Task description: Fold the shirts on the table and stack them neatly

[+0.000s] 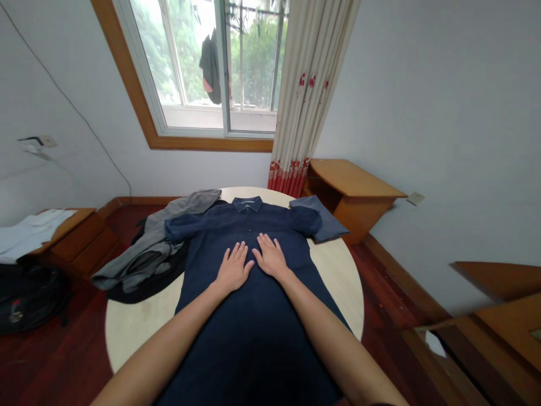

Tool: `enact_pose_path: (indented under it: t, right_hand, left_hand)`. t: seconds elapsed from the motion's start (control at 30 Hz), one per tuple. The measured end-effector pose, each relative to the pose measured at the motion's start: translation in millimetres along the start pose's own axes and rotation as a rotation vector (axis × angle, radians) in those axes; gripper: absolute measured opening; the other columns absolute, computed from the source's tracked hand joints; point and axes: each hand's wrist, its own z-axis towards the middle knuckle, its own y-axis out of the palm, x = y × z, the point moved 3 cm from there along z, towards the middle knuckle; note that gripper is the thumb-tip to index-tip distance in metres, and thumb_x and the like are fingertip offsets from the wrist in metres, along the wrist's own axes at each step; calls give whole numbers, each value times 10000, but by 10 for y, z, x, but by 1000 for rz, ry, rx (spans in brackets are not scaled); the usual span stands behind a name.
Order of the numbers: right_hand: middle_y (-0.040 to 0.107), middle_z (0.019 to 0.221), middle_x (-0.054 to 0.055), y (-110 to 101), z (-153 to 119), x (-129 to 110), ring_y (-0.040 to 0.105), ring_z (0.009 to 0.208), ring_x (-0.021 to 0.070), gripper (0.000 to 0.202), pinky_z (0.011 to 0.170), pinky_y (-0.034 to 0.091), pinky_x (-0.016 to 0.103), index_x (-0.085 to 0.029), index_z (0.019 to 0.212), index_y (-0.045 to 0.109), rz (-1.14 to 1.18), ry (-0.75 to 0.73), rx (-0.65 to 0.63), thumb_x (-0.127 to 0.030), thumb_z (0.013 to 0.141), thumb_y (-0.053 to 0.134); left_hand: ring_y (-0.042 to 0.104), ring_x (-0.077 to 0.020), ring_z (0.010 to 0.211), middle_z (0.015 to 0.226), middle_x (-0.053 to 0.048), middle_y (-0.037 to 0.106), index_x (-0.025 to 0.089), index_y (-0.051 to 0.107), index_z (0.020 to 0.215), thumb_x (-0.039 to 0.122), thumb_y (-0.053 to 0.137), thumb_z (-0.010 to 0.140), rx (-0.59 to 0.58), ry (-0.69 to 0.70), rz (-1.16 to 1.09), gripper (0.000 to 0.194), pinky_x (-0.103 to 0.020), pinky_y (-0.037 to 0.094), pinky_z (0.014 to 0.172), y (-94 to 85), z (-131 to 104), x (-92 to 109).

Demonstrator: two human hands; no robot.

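Observation:
A dark navy short-sleeved shirt [220,234] lies spread front up on a round, pale table [131,324], its collar at the far side. My left hand [234,268] rests flat on the shirt's chest, fingers spread. Close beside it, my right hand [270,256] also lies flat on the fabric, fingers apart and pointing away from me. Neither hand grips anything. The shirt's left-side sleeve overlaps a pile of grey and black clothes [156,256]. Its other sleeve lies over a folded blue-grey garment [332,223]. The hem end is hard to make out near my body.
Behind the table are a window [249,121] and a cream-and-red curtain [310,101]. A wooden desk [357,180] stands at the back right. On the left are a wooden cabinet [93,245] with white papers or cloth on top and a black bag [31,296].

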Motion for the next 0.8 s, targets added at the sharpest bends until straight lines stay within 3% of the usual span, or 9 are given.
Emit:
enact_pose_path:
  t: [0.1, 0.27, 0.37, 0.6, 0.7, 0.8]
  right_hand:
    - [330, 1609, 88, 53, -202, -2, 245, 1510, 217, 593, 1229, 145, 421, -155, 1521, 400, 4, 3, -24, -461, 1023, 305]
    - [327, 1611, 95, -90, -471, 591, 254, 1506, 224, 572, 1226, 153, 419, -139, 1522, 393, -60, 182, 13, -412, 1024, 329]
    - [326, 1610, 108, -161, -594, 821, 254, 1507, 233, 567, 1222, 164, 423, -126, 1520, 394, -85, 257, 29, -397, 1026, 328]
    - [335, 1604, 117, -177, -699, 876, 277, 1498, 245, 570, 1220, 182, 438, -102, 1504, 413, -105, 319, 48, -395, 1018, 354]
    - [360, 1593, 115, -171, -685, 910, 294, 1491, 242, 559, 1220, 189, 434, -110, 1484, 447, -76, 315, 55, -400, 1010, 379]
    - [406, 1569, 116, -151, -678, 971, 319, 1481, 248, 535, 1214, 206, 444, -139, 1452, 495, -28, 301, 86, -408, 997, 415]
  left_hand:
    - [230, -259, 1516, 1615, -87, 311, 211, 331, 1563, 494, 291, 1012, -12, -22, -5, 621, -488, 205, 1223, 22, -175, 13]
    - [237, -241, 1515, 1619, -54, 303, 217, 364, 1548, 496, 301, 1009, -30, -106, 18, 610, -461, 221, 1223, -129, -494, -433]
    - [241, -240, 1513, 1616, -62, 305, 196, 377, 1541, 486, 308, 1006, -38, -157, 34, 612, -451, 223, 1223, -196, -633, -591]
    - [279, -256, 1499, 1600, -68, 349, 205, 455, 1495, 463, 375, 986, -23, -210, 19, 576, -463, 242, 1212, -243, -720, -586]
    - [481, -265, 1376, 1473, -76, 547, 214, 632, 1321, 459, 376, 984, -30, -265, -60, 489, -419, 399, 1113, -474, -587, -662]
    - [652, -275, 1141, 1241, -74, 709, 229, 710, 1168, 477, 351, 982, 44, -403, -107, 474, -379, 517, 938, -884, -338, -917]
